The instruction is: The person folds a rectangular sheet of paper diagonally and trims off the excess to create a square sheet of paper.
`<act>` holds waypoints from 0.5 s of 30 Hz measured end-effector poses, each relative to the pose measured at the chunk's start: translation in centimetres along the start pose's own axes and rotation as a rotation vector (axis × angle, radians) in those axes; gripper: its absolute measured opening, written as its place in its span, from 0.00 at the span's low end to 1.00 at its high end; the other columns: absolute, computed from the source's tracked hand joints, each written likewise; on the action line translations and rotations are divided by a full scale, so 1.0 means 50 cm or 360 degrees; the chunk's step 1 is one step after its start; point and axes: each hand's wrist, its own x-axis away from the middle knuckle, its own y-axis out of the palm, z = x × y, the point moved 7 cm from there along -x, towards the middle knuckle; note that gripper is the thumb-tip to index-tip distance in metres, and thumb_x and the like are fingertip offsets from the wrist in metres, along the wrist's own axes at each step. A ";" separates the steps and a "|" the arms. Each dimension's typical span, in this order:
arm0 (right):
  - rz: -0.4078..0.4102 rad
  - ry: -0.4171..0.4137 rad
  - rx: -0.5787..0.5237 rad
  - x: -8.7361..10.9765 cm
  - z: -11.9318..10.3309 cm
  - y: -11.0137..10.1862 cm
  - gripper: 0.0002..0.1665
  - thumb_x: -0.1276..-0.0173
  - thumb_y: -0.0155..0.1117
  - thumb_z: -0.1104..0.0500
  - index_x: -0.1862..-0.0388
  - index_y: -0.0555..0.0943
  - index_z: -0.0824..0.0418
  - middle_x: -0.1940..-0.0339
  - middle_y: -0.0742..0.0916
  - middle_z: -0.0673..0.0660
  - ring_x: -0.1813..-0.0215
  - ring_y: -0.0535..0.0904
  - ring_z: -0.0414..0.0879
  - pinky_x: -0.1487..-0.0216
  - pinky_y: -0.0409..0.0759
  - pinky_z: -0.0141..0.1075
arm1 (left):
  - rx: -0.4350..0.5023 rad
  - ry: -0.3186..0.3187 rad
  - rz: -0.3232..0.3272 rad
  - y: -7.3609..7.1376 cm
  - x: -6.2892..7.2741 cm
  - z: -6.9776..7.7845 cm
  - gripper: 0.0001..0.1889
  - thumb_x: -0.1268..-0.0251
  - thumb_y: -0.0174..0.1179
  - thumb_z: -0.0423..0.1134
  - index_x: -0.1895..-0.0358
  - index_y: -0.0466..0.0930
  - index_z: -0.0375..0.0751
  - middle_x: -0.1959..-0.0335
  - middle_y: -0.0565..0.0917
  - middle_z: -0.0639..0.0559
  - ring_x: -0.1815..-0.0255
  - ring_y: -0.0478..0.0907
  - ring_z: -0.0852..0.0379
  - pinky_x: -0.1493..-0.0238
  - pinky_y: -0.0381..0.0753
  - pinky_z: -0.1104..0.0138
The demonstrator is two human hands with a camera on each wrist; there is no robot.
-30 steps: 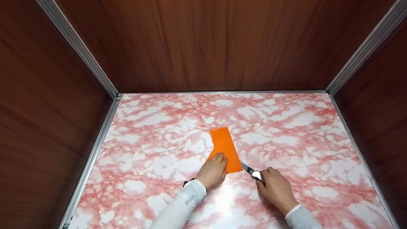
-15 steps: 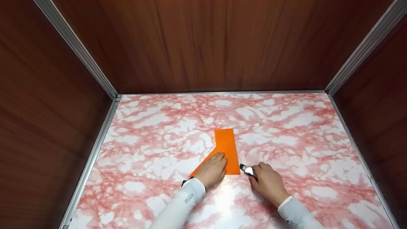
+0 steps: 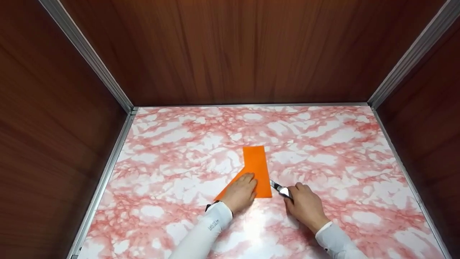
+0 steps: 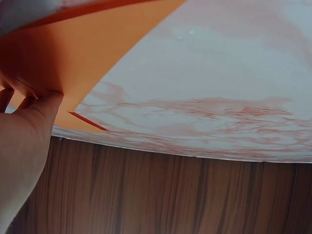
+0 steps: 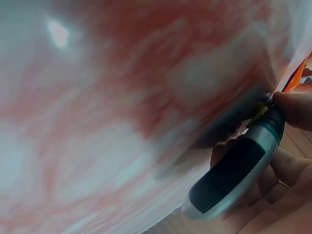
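A folded sheet of orange paper (image 3: 256,162) lies on the marbled tabletop, with a slanted flap at its lower left. My left hand (image 3: 240,192) rests on that flap, fingers pressing the paper down; the left wrist view shows the thumb and fingertips against the orange paper (image 4: 92,53). In my right hand (image 3: 305,205) is a utility knife (image 3: 282,190), gripped by its silver and black handle. Its blade points up and left, the tip right at the paper's right edge. Fingers and palm wrap the knife (image 5: 239,170) in the right wrist view.
The red and white marbled tabletop (image 3: 172,154) spreads around both hands. Dark wood panels (image 3: 230,54) stand at the back and on both sides, joined by metal frame strips (image 3: 93,57).
The orange paper has turned so its long right edge stands nearly straight up, more of its flap showing. My right hand has moved left with the knife, its blade then sliding slightly forward along the edge.
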 end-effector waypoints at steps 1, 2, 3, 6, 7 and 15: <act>0.0001 0.0012 0.0000 0.000 0.003 -0.001 0.13 0.40 0.76 0.55 0.59 0.85 0.60 0.71 0.74 0.49 0.67 0.73 0.50 0.72 0.74 0.44 | -0.0006 -0.0004 0.0007 0.000 0.000 -0.001 0.25 0.21 0.55 0.48 0.29 0.73 0.39 0.25 0.69 0.41 0.23 0.64 0.46 0.24 0.60 0.57; 0.0000 0.0020 -0.0001 0.000 0.006 -0.002 0.13 0.39 0.75 0.55 0.59 0.85 0.60 0.71 0.74 0.49 0.67 0.73 0.49 0.72 0.73 0.43 | -0.0013 -0.0004 0.0015 0.000 0.000 -0.001 0.25 0.21 0.55 0.48 0.30 0.73 0.39 0.26 0.69 0.42 0.24 0.64 0.46 0.24 0.60 0.58; -0.0002 0.0024 -0.0003 0.000 0.009 -0.003 0.13 0.39 0.75 0.55 0.59 0.85 0.61 0.72 0.73 0.49 0.67 0.73 0.49 0.72 0.73 0.43 | -0.0019 -0.0001 0.0024 -0.001 -0.001 -0.001 0.25 0.21 0.55 0.48 0.30 0.74 0.39 0.26 0.70 0.42 0.24 0.64 0.46 0.25 0.61 0.58; -0.0016 0.0032 0.0002 0.000 0.013 -0.003 0.14 0.39 0.75 0.55 0.59 0.85 0.61 0.72 0.73 0.49 0.67 0.73 0.49 0.72 0.72 0.42 | -0.0009 -0.0010 0.0053 -0.001 -0.001 -0.002 0.24 0.22 0.56 0.48 0.31 0.75 0.39 0.26 0.70 0.41 0.24 0.65 0.46 0.26 0.63 0.58; -0.0019 0.0032 0.0004 0.000 0.013 -0.004 0.14 0.39 0.75 0.55 0.59 0.85 0.61 0.72 0.73 0.49 0.67 0.73 0.49 0.72 0.72 0.43 | 0.0009 -0.0017 0.0060 -0.002 -0.001 -0.003 0.24 0.22 0.56 0.48 0.32 0.75 0.40 0.25 0.69 0.40 0.24 0.64 0.45 0.26 0.63 0.57; -0.0023 0.0043 0.0006 -0.003 0.011 -0.005 0.14 0.40 0.75 0.55 0.59 0.85 0.61 0.72 0.73 0.49 0.68 0.73 0.48 0.72 0.73 0.44 | 0.0128 -0.0103 -0.0001 0.000 -0.002 -0.011 0.23 0.22 0.56 0.47 0.31 0.75 0.43 0.23 0.63 0.33 0.21 0.58 0.41 0.24 0.60 0.54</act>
